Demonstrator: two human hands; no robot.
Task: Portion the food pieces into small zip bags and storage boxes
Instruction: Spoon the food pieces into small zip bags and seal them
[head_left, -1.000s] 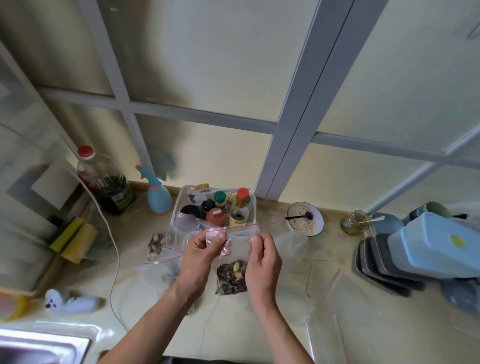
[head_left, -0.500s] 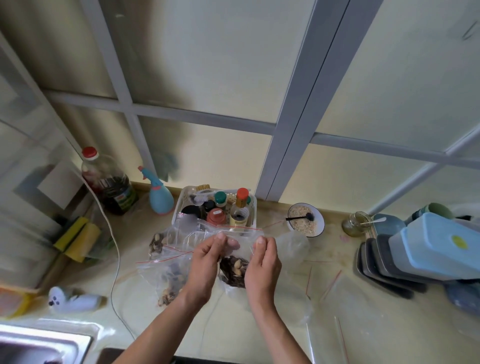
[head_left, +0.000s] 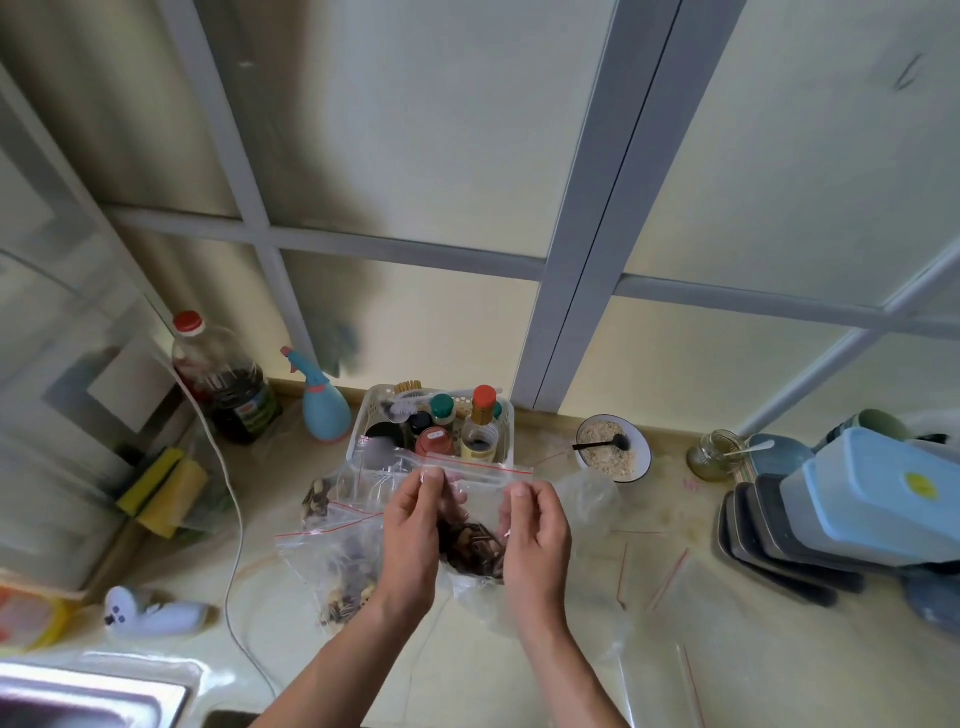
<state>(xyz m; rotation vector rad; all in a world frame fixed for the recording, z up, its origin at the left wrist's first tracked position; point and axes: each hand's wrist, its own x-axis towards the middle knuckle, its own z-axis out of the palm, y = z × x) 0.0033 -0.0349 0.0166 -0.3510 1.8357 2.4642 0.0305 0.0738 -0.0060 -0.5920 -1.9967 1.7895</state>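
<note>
Both hands (head_left: 478, 525) pinch zip bag (head_left: 475, 540) top edge – countertop (head_left: 519, 670) bare below wrists

Big dark bottle (head_left: 228, 387) with red cap at back left. Blue spray bottle (head_left: 323, 410) beside it. White basket (head_left: 498, 415) full of small bottles. Bowl (head_left: 613, 449) with black spoon. Little glass jar (head_left: 716, 456). Yellow sponges (head_left: 166, 491) near wall.

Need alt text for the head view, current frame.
Left hand and right hand pinch the red-striped top of a small zip bag holding dark food pieces, above a counter. Behind it stand a condiment basket and a bowl.
</note>
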